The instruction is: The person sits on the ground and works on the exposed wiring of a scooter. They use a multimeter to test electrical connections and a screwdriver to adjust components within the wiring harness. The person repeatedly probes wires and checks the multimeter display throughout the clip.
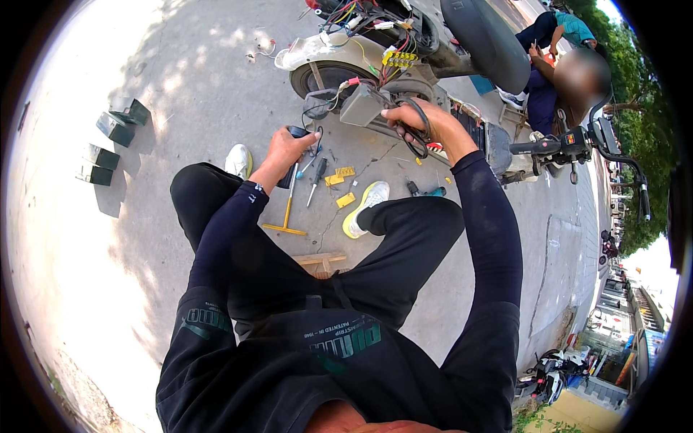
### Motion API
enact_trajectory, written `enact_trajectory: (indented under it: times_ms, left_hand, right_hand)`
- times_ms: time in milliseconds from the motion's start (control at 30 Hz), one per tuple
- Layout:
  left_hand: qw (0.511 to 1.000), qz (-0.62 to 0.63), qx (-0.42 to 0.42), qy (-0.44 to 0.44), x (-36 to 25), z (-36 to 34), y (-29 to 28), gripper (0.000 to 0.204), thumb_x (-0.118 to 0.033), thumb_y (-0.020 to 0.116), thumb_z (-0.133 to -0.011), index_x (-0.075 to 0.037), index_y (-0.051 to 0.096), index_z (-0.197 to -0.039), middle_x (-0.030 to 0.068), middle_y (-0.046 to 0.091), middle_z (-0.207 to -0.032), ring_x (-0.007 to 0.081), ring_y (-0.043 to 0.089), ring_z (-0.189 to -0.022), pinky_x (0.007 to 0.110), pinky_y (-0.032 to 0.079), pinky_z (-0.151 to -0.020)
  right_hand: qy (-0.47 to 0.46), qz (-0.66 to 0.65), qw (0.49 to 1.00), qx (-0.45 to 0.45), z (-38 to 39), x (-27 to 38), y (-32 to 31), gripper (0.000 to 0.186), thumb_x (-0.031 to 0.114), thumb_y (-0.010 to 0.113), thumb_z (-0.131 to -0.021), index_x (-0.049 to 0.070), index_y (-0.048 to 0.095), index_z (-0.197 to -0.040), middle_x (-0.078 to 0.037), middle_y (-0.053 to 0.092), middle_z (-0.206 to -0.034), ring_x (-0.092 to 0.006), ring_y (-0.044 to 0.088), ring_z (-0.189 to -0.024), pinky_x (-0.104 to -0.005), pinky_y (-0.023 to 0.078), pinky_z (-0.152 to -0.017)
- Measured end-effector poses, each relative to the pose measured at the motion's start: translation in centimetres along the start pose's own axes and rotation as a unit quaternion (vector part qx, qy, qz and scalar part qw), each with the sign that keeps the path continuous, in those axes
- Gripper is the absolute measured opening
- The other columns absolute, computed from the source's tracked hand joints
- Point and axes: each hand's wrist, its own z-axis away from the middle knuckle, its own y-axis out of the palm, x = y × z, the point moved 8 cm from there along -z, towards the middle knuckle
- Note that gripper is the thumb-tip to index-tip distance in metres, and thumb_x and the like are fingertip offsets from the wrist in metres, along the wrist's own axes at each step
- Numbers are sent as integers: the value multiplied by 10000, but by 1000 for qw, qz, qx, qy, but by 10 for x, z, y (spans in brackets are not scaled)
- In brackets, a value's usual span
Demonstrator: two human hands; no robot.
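Observation:
My left hand (289, 150) is closed on a thin black cable, its thumb and fingers pinched together. A dark piece (297, 132) shows at its fingers; its kind is unclear. To the right, my right hand (426, 123) is closed around a looped black cable (417, 148). Its fingertips meet the edge of a grey box (361, 107), from which wires run. Just beyond is an electric scooter (339, 54) with its rear opened up. Loose coloured wires and a yellow terminal block (399, 59) hang out of it.
A screwdriver (316, 177), a yellow T-handled tool (286, 216), yellow pieces (345, 200) and a dark teal power tool (426, 190) lie on the pavement. Several dark battery blocks (115, 128) stand at left. Another person (574, 30) and a seated person (541, 94) are at upper right.

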Motion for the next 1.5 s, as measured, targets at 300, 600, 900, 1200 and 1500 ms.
enact_trajectory:
  times_ms: [300, 600, 900, 1200, 1500]
  left_hand:
    - [1000, -2, -4, 14, 2, -3, -3, 514, -372, 845, -758, 36, 566, -901, 49, 582, -680, 117, 528, -510, 292, 437, -447]
    - [1000, 15, -2, 10, 7, -5, -3, 499, -367, 846, -761, 36, 580, -887, 50, 589, -682, 120, 539, -532, 292, 447, -467]
    - [1000, 30, 6, 5, 1, -1, -2, 368, -287, 823, -806, -65, 559, -676, -17, 506, -596, 91, 456, -458, 273, 366, -428]
    - [998, 24, -50, -10, 10, 14, -28, 410, -281, 831, -792, -60, 535, -613, -4, 502, -568, 111, 473, -450, 300, 361, -415]
    - [999, 27, -7, -34, 15, 17, -19, 368, -292, 825, -801, -65, 551, -704, 5, 514, -611, 120, 478, -449, 284, 391, -434]
  right_hand:
    - [-38, -34, 999, -19, 6, 8, 2, 334, 340, 656, -871, 25, 635, -765, -37, 571, -655, -146, 535, -543, -353, 381, -508]
    - [-80, 121, 987, -74, 26, 8, 15, 379, 327, 644, -859, -26, 604, -726, -85, 557, -584, -198, 544, -497, -371, 419, -519]
    - [-15, 140, 987, 74, 13, -106, 148, 361, 311, 606, -906, -46, 626, -862, -132, 672, -686, -232, 677, -601, -379, 514, -553]
    - [90, 134, 987, -9, -59, -212, 388, 417, 332, 649, -849, 39, 701, -1142, -235, 667, -1199, -400, 634, -1135, -468, 516, -954]
    - [-108, 31, 991, -70, -73, -142, 382, 373, 287, 647, -889, 21, 654, -1151, -207, 697, -1124, -361, 675, -1049, -453, 545, -866]
